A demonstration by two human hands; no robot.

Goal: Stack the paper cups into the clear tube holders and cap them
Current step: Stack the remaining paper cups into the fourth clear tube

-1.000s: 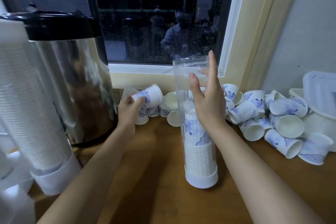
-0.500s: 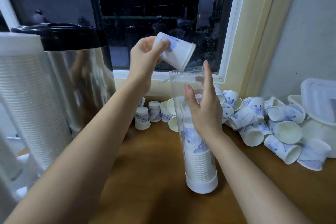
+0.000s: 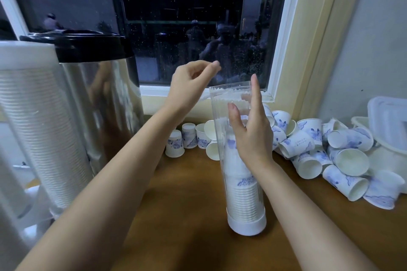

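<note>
Filling partway done, by my estimate about half for this tube. Clear tube (image 3: 221, 105) upright on bench (image 3: 187, 204), white base down. Stack of cups (image 3: 243, 202) inside reaches about mid-height; upper part vacant, mouth uncapped. Right hand (image 3: 251, 134) flat against tube side, fingers straight, steadying. Left hand (image 3: 191, 81) above tube mouth, fingers loosely curled, holding nothing. Loose cups (image 3: 348, 160) heaped on bench right of tube, few more behind. Second tube (image 3: 39, 127) far left looks full. Left: more stacking, then capping; cap not identified.

Head view, close, facing down, forward
</note>
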